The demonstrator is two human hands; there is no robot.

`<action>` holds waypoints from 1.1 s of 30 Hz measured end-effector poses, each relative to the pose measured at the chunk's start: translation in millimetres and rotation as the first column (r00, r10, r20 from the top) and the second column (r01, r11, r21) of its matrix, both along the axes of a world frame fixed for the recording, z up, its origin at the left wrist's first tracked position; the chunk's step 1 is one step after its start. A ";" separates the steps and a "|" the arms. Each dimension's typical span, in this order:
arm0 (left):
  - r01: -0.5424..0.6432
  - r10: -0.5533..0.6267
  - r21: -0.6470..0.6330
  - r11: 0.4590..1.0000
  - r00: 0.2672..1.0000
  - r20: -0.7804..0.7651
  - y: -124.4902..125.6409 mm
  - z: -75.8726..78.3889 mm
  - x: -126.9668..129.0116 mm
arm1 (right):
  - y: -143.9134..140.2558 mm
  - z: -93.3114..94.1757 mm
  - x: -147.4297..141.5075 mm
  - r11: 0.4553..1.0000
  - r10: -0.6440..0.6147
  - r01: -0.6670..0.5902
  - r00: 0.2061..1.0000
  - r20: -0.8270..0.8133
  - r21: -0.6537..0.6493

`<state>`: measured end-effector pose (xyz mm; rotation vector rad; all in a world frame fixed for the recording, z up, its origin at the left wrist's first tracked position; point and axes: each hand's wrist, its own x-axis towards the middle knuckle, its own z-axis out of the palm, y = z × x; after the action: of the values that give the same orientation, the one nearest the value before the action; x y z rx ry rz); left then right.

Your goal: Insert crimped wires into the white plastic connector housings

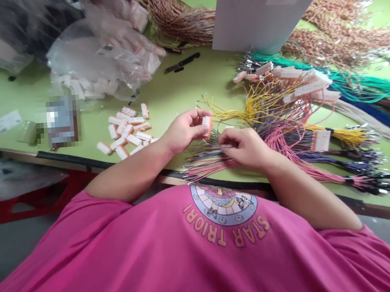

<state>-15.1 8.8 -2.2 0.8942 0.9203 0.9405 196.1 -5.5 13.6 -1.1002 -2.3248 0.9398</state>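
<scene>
Left grip: thumb and fingers of the left hand (186, 131) clamped on one white-and-orange connector (207, 126), held above the tabletop (163, 95).
Right grip: fingertips of the right hand (243, 145) drawn together; whether a wire is pinched, cannot tell.
Connector, risk: could twist or slip, being small and held near its end.
Grey wires (211, 145), risk: could snag or be mixed up, since they lie tangled beside yellow wires (257, 106) and pink wires (284, 148).
Hands, pose: near each other, apart; right wrist bent inward.
Forearms: angled in from both sides, over the tabletop's near edge.
</scene>
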 end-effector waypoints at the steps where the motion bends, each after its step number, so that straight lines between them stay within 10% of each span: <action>1: 0.021 -0.021 -0.013 1.000 1.000 0.022 -0.4 -0.1 0.4 | 0.8 1.8 2.7 0.999 -0.027 0.026 0.998 -0.065 -0.025; 11: 0.154 -0.143 -0.068 0.986 0.980 0.139 -6.7 -3.4 5.7 | 2.2 9.5 2.4 0.981 -0.194 0.192 0.970 -0.145 -0.030; 25: 0.159 -0.157 -0.037 0.987 0.987 0.039 -7.4 -7.8 7.9 | -9.0 4.0 -5.1 0.935 -0.250 0.110 0.879 0.406 0.338; 33: 0.103 -0.092 0.065 0.992 0.983 -0.157 -5.9 -10.6 7.5 | -8.9 -3.3 -4.9 0.939 -0.215 0.086 0.903 0.373 0.332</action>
<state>-7.5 2.9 -12.8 1.0768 0.9685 0.8337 191.2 -14.4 10.3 -1.4182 -2.5401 0.2867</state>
